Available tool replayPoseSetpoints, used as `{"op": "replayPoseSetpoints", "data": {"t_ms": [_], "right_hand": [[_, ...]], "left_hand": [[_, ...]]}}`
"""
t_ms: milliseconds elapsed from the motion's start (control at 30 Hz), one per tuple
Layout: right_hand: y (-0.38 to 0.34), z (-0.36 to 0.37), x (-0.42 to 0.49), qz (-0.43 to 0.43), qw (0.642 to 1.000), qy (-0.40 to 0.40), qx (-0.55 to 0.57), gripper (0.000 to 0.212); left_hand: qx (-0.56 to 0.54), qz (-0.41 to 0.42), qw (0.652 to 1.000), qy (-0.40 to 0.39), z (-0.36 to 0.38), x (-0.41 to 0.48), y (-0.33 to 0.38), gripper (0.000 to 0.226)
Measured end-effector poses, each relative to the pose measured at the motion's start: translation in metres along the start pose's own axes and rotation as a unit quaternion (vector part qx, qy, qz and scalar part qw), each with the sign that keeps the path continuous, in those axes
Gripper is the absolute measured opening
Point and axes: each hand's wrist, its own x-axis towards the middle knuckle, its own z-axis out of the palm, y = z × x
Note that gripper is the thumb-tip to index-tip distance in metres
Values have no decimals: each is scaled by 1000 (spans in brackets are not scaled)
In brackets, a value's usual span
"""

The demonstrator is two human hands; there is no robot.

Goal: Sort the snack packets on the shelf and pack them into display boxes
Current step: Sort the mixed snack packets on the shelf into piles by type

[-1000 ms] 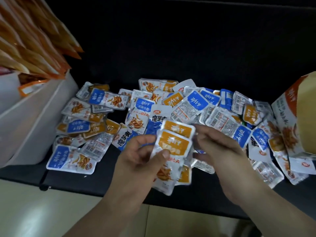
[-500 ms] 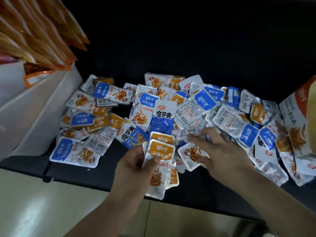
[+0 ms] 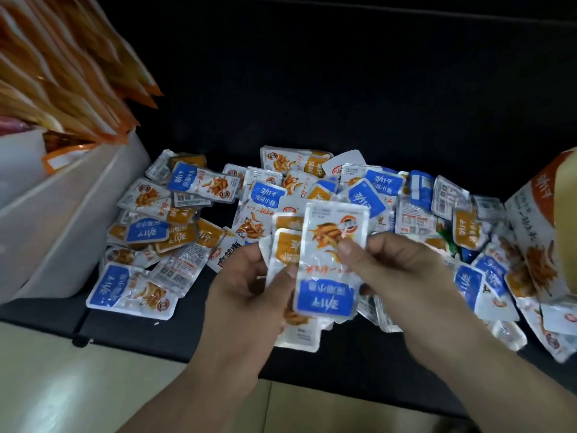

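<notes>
A heap of small snack packets (image 3: 199, 185), blue-labelled and orange-labelled, covers the dark shelf (image 3: 312, 89). My left hand (image 3: 246, 295) grips a fanned stack of orange-labelled packets (image 3: 285, 245) in front of the heap. My right hand (image 3: 402, 276) pinches a blue-labelled packet (image 3: 331, 267) by its middle and holds it upside down against the front of that stack. A printed display box (image 3: 540, 226) stands at the right edge, partly cut off.
A white bin (image 3: 62, 220) at the left holds long orange packets (image 3: 62, 73) fanning upward. The shelf's front edge (image 3: 175, 345) runs below the hands, with pale floor (image 3: 62, 385) beneath it.
My right hand reached into the heap, then came back with a blue-labelled packet and brought it against the stack in my left hand. The stack rose slightly.
</notes>
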Motion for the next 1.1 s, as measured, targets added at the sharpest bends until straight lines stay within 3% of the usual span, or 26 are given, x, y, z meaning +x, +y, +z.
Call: {"op": "replayPoseSetpoints", "data": {"t_ms": [133, 267, 400, 500, 667, 733, 800, 900, 967, 1033, 1100], "right_hand": [[12, 15, 2, 66, 995, 30, 66, 27], [24, 28, 5, 49, 996, 75, 2, 26], [19, 60, 3, 29, 994, 107, 19, 29], [12, 76, 9, -5, 996, 82, -35, 33], [5, 97, 25, -54, 991, -23, -118, 12], [11, 99, 35, -88, 975, -32, -201, 9], [15, 102, 42, -150, 928, -28, -339, 27], [12, 110, 51, -151, 815, -79, -555, 61], [13, 111, 59, -113, 746, -103, -648, 77], [18, 110, 66, -86, 717, -106, -684, 88], [24, 106, 72, -74, 699, -114, -702, 90]], "left_hand": [[-22, 2, 999, -28, 3, -7, 0, 18], [51, -2, 999, -19, -1, -12, -6, 22], [86, -37, 994, -49, -8, -9, -12, 62], [47, 2, 995, -85, -24, -1, -11, 46], [131, 64, 989, 37, -87, 31, 10, 29], [248, 90, 961, 81, -121, 53, 18, 25], [371, 110, 917, 100, -147, 70, 22, 33], [601, 110, 779, 143, -170, 80, 17, 48], [682, 102, 708, 152, -174, 77, 15, 59], [697, 149, 682, 161, -173, 75, 11, 66], [682, 224, 683, 137, -159, 73, 6, 64]]}}
